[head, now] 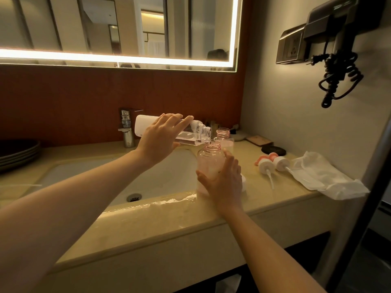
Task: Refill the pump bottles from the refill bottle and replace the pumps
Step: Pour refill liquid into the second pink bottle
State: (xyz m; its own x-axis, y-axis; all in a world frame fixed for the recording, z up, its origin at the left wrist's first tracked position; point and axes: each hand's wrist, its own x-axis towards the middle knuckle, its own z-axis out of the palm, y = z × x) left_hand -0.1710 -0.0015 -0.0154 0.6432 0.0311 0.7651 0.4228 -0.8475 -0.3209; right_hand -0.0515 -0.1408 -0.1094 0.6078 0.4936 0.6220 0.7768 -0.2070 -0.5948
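My left hand (161, 136) grips the clear refill bottle (195, 132), tipped nearly flat, its open mouth over the neck of a pink pump bottle (209, 163). Clear liquid runs from the mouth into that neck. My right hand (224, 182) wraps around the lower part of this pink bottle, which stands upright on the counter edge beside the sink. A second open pink bottle (224, 137) stands just behind it. Two white and pink pumps (273, 163) lie on the counter to the right, tubes pointing toward me.
A sink basin (101, 174) with a chrome tap (127, 127) lies left of the bottles. Dark plates (19, 153) are stacked far left. A crumpled white plastic bag (325, 176) lies at the right. A black round lid (273, 150) sits behind the pumps. A hair dryer (338, 49) hangs on the right wall.
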